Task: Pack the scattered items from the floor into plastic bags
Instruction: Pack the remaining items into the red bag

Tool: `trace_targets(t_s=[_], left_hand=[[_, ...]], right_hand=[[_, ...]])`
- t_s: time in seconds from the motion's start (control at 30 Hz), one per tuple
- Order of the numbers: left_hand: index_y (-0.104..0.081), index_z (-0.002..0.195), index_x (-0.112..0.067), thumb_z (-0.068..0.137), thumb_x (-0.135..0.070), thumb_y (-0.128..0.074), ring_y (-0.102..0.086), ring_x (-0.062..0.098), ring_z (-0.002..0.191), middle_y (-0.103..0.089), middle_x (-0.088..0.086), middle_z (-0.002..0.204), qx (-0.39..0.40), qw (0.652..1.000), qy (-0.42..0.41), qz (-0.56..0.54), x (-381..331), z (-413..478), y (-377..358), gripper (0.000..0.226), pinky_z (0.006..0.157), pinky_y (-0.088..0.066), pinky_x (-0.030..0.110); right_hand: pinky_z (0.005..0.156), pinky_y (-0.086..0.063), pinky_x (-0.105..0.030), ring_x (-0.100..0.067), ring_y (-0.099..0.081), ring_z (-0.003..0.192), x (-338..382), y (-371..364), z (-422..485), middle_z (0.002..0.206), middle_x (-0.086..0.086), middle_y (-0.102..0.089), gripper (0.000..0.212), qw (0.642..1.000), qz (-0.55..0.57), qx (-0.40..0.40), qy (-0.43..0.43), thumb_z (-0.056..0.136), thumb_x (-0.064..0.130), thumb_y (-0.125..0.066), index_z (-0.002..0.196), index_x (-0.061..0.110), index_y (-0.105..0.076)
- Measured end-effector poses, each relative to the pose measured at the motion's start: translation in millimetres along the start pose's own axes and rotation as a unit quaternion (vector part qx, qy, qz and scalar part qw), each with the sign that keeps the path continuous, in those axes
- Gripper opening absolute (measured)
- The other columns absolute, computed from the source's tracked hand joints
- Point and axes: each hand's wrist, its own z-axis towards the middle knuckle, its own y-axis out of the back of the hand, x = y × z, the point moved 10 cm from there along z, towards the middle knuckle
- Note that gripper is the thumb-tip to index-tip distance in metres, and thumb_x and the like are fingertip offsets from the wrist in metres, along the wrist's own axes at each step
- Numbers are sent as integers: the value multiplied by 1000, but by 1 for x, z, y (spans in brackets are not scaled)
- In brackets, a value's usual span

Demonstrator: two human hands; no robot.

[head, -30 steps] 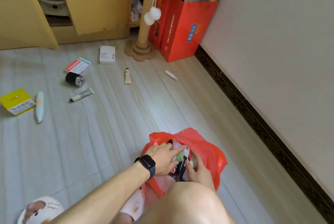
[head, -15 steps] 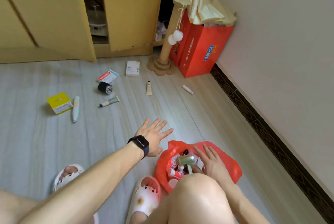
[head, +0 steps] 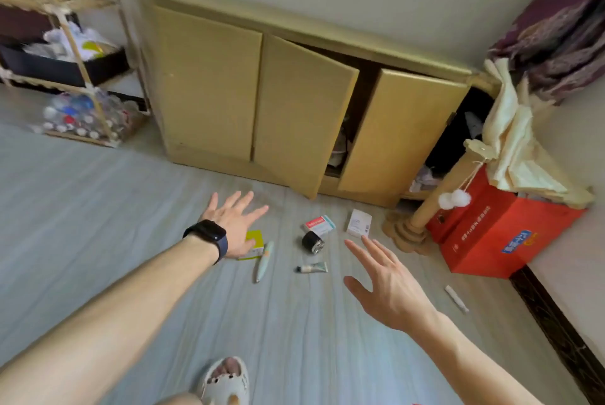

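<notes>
My left hand [head: 233, 224], with a black watch on the wrist, is spread open over the floor and partly covers a yellow box [head: 256, 242]. A pale green pen-shaped device [head: 264, 261] lies just right of that box. My right hand [head: 384, 282] hovers open, fingers apart, holding nothing. Between and beyond the hands lie a small tube [head: 312, 268], a black round jar [head: 312, 242], a red-and-white box [head: 320, 225] and a white box [head: 359, 223]. A white tube [head: 456, 298] lies to the right. The red plastic bag is out of view.
A yellow cabinet [head: 294, 116] with half-open doors stands ahead. A cat scratching post [head: 425, 208] and red paper bags [head: 497, 234] fill the right corner by the wall. A shelf rack [head: 75, 77] stands at the far left. My slippered foot [head: 226, 380] is at the bottom.
The view has swung up and forward, and the red bag has dropped out of sight. Both hands left the bag and reached out over the scattered items, the left now over the yellow box.
</notes>
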Motion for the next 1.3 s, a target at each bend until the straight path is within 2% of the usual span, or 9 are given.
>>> trace_targets(t_s=[0.2,0.5,0.7,0.83,0.9,0.97,1.07,1.17,1.3], left_hand=[[2,154,-41,91,-55,-46,5,25,150,12,3,163,93,990,87,-57,70,8,-100,80,118,-1,56],[1,153,-41,91,-56,-47,5,28,150,13,7,163,237,967,22,-94,5,80,-275,80,118,-1,54],[-6,153,-43,93,-55,-47,-27,33,138,-18,13,152,240,955,12,-175,-41,157,-334,74,110,-31,41],[-34,143,-29,96,-43,-48,-43,31,121,-34,12,135,178,970,46,-157,-53,199,-339,51,97,-43,43],[-42,134,-22,98,-24,-47,-49,32,110,-38,12,127,158,977,58,-132,-53,202,-336,36,87,-46,42],[-44,132,-19,93,-2,-42,-49,34,104,-36,14,125,168,975,50,-136,-58,194,-336,43,83,-47,42],[-51,123,-25,89,3,-44,-48,31,97,-38,11,123,231,956,6,-179,-69,170,-344,45,80,-46,36],[-65,107,-40,90,-15,-56,-58,23,88,-53,3,118,307,916,-6,-258,-71,151,-332,32,75,-50,27],[-72,110,-32,84,-11,-63,-66,20,86,-63,-3,108,358,871,-21,-335,-77,135,-282,35,69,-53,23]], right_hand=[[121,-17,-31,-15,-2,152,43,-62,77,165,8,-2,69,997,14,61,45,98,59,-35,155,42,0],[123,-15,-41,-21,-4,153,-3,-277,141,166,0,-2,65,964,-19,266,17,100,51,-35,156,39,-4],[121,-21,-45,-30,-10,151,-61,-344,214,166,-8,3,73,973,0,228,-33,100,40,-40,155,37,7],[119,-20,-49,-30,-6,151,-96,-368,246,165,-4,2,73,974,-35,211,-78,99,27,-38,155,37,8],[111,-33,-48,-31,-17,146,-98,-374,234,159,-3,-15,72,975,-54,199,-85,95,18,-44,153,40,-7],[77,-53,-45,-36,-47,116,-87,-374,216,133,-5,-44,74,979,-57,179,-76,81,12,-63,143,40,-33],[39,-44,-31,-30,-53,67,-65,-377,187,95,-10,-54,89,975,-98,198,-26,54,10,-86,134,30,-52],[64,-48,-36,-30,-61,86,-55,-376,154,107,-9,-55,64,941,-57,331,-29,94,20,-55,150,30,-25],[81,-57,-33,-23,-65,81,-44,-333,103,90,3,-67,37,869,54,490,-33,102,38,-38,138,38,-43]])
